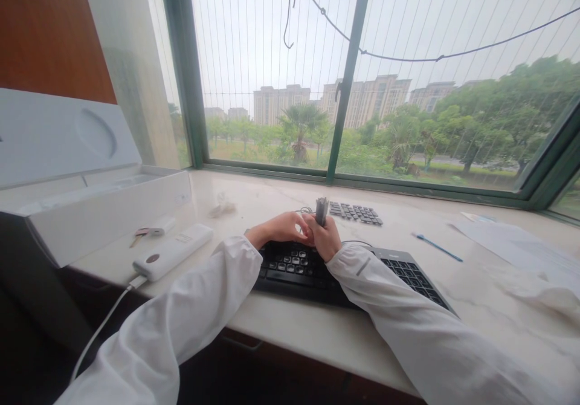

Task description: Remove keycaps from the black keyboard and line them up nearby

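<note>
A slim grey upright tool, its tip bristle-like (321, 210), stands near the center of the frame, clamped in the right hand (327, 239). The left hand (283, 228) curls against it, fingers bent — whether they pinch anything cannot be told. Below both lies a black computer keyboard (312, 281), lower center, with pale key sockets exposed where caps are off. Loose dark keycaps (356, 213) sit in rows just beyond, right of center, on a white marble-patterned tabletop (421, 217). A thin blue pen (438, 248) and white paper sheets (512, 242) occupy the right; a white power bank (174, 252) and an open white box (113, 217) the left — green-framed windows (272, 171) behind.
</note>
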The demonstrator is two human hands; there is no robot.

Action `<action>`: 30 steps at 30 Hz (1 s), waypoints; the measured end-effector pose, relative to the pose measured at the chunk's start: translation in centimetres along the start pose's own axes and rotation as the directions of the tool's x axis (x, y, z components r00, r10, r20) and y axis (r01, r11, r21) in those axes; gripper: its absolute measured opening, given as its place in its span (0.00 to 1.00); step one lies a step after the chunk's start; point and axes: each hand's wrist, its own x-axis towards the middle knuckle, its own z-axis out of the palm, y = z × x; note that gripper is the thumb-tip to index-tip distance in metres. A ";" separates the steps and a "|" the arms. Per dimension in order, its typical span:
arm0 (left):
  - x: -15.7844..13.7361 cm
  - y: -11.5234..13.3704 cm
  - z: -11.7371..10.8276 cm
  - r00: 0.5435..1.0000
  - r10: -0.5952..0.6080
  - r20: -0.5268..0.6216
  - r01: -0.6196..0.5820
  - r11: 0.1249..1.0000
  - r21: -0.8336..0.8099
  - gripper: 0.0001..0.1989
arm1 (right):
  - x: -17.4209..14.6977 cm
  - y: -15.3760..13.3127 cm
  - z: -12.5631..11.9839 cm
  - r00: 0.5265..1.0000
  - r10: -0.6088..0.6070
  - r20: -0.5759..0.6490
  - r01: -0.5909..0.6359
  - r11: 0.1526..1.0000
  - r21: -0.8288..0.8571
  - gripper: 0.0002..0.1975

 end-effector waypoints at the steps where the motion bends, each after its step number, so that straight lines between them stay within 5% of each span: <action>1: 0.0 0.0 0.0 1.000 0.005 -0.004 -0.005 1.000 0.002 0.14 | 0.0 -0.1 0.0 1.000 0.009 -0.003 -0.009 1.000 0.013 0.21; 13: 0.0 0.0 0.0 0.998 0.065 -0.021 -0.064 0.997 0.052 0.16 | 0.0 -0.4 0.0 1.000 -0.023 -0.001 0.023 1.000 0.013 0.21; 20: 0.0 -0.2 -0.1 0.998 0.061 -0.011 -0.061 0.996 0.066 0.09 | -1.3 -1.7 0.4 0.974 -0.196 0.113 0.212 0.965 -0.154 0.23; 30: -0.4 1.0 -0.2 0.998 -0.041 0.040 0.042 0.999 -0.008 0.18 | 0.8 -2.4 -1.8 0.990 0.012 -0.141 0.014 0.983 0.184 0.23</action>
